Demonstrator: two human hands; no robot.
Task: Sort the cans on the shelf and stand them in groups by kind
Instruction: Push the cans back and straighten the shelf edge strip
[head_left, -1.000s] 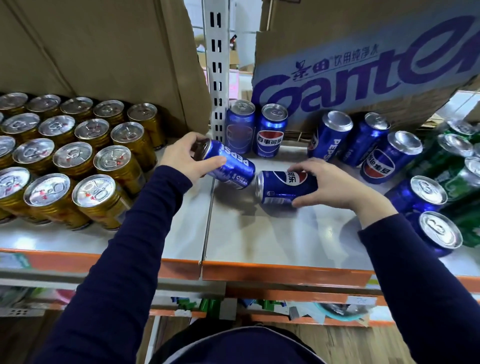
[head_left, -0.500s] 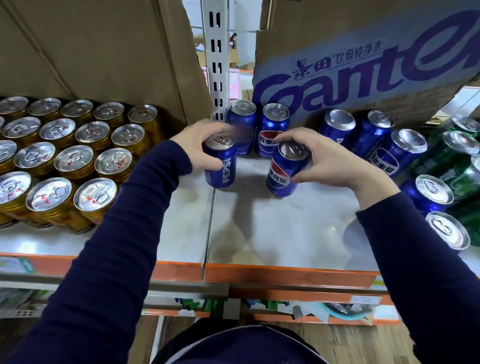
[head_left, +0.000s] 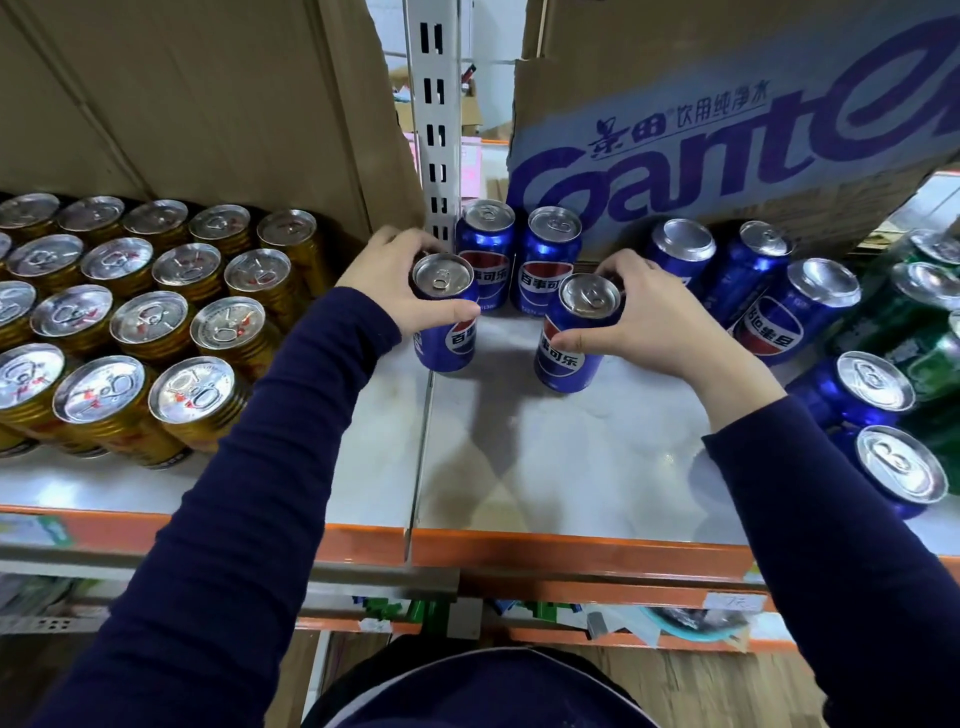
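My left hand (head_left: 395, 283) grips a blue Pepsi can (head_left: 445, 340) that stands upright on the shelf (head_left: 519, 457). A second upright blue Pepsi can (head_left: 569, 353) is held by my right hand (head_left: 654, 317), to the right of the first. Two more blue cans (head_left: 519, 249) stand just behind them against the upright post. Several blue cans (head_left: 769, 306) stand to the right. A block of gold cans (head_left: 135, 322) in rows fills the left of the shelf. Green cans (head_left: 930, 332) sit at the far right edge.
A slotted white shelf post (head_left: 434, 119) rises behind the blue cans. Brown cardboard (head_left: 208, 93) backs the gold cans, and a printed cardboard box (head_left: 727, 130) hangs over the blue ones. The shelf's orange front edge (head_left: 571, 551) runs below my arms.
A second ago both cans lay tilted on their sides in my hands. Both now stand upright on the shelf, in front of the two back cans, with my hands still round them.
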